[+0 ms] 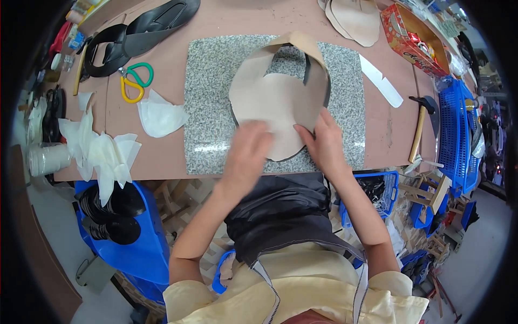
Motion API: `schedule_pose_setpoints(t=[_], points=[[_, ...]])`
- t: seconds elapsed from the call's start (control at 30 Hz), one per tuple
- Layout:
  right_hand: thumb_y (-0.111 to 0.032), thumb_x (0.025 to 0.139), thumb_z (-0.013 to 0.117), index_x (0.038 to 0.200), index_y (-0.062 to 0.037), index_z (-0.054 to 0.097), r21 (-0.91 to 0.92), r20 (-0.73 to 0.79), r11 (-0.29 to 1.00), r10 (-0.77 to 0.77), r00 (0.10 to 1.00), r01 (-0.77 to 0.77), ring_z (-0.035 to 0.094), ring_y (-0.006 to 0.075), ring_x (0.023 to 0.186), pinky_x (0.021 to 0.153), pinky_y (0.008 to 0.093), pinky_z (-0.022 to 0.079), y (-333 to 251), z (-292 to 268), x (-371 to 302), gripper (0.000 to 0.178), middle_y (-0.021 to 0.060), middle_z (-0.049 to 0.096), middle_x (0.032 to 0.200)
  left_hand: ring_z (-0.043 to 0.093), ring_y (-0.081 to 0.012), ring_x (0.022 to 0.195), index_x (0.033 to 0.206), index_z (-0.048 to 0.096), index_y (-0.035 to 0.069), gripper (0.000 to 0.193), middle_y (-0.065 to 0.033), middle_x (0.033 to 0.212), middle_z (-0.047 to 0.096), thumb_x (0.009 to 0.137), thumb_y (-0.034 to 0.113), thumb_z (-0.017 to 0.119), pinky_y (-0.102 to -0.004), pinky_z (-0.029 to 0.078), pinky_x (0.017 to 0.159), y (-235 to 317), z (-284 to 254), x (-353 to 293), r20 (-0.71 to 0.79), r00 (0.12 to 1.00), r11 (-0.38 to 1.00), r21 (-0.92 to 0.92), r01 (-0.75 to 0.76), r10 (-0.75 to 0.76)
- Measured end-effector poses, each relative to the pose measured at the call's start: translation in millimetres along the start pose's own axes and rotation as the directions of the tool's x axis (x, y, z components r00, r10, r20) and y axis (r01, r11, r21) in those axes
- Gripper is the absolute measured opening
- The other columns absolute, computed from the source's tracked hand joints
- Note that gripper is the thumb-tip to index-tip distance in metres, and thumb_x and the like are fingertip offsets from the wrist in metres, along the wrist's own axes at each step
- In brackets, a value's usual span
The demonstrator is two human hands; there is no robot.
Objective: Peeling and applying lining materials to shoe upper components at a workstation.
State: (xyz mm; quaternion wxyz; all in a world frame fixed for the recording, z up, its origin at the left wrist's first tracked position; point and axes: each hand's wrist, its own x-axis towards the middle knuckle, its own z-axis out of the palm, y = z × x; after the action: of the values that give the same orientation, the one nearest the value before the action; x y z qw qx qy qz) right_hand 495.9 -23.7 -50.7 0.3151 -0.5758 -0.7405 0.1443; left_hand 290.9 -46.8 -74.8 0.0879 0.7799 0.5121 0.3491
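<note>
A beige leather shoe-upper piece (270,102) with a dark edge lies on the speckled granite slab (208,108). Its far end bends up into a curved band around an opening. My right hand (326,143) pinches the right edge of this piece, thumb on top and fingers around the side. Over the near left part, my left hand (249,148) touches or hovers just above the surface; motion smears its fingers, so their grip does not show.
Left of the slab lie scissors (135,81) with green and yellow handles, white sheet scraps (162,113) and black upper pieces (145,35). To the right are a white strip (380,81), a hammer (418,129), a red box (413,40) and blue baskets (456,135).
</note>
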Motion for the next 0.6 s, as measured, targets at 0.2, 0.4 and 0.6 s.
schedule_pose_setpoints(t=[0.2,0.4,0.6], points=[[-0.007,0.074,0.078,0.094,0.0044,0.067,0.311,0.017,0.946,0.091,0.996,-0.091,0.063,0.0187,0.065,0.06,0.0335,0.05,16.8,-25.6,35.9,0.026,0.0141,0.069,0.087,0.055,-0.0294,0.106,0.106,0.059,-0.004,0.033,-0.0148,0.113,0.057,0.075,0.007,0.06,-0.0384,0.048,0.091,21.7,-2.2,2.9,0.184,0.914,0.932,-0.041,-0.361,0.362],[-0.009,0.076,0.08,0.09,0.0045,0.071,0.027,0.208,0.918,0.382,0.9,-0.396,0.061,0.0089,0.063,0.058,0.0272,0.049,31.2,-32.1,56.6,0.022,0.0082,0.068,0.069,0.053,-0.0308,0.119,0.119,0.057,-0.003,0.045,-0.0165,0.123,0.057,0.077,0.011,0.06,-0.038,0.045,0.1,31.3,0.5,34.3,0.513,0.819,0.963,-0.071,-0.259,0.258],[-0.009,0.075,0.079,0.091,0.0007,0.073,0.085,0.107,0.921,0.372,0.922,-0.381,0.063,0.0115,0.059,0.057,0.03,0.048,49.6,-10.8,47.3,0.02,0.0137,0.069,0.068,0.045,-0.0326,0.132,0.135,0.045,-0.005,0.067,-0.0204,0.138,0.05,0.083,0.031,0.067,-0.0425,0.033,0.113,19.9,30.6,35.4,0.241,0.873,0.905,-0.14,-0.401,0.424]])
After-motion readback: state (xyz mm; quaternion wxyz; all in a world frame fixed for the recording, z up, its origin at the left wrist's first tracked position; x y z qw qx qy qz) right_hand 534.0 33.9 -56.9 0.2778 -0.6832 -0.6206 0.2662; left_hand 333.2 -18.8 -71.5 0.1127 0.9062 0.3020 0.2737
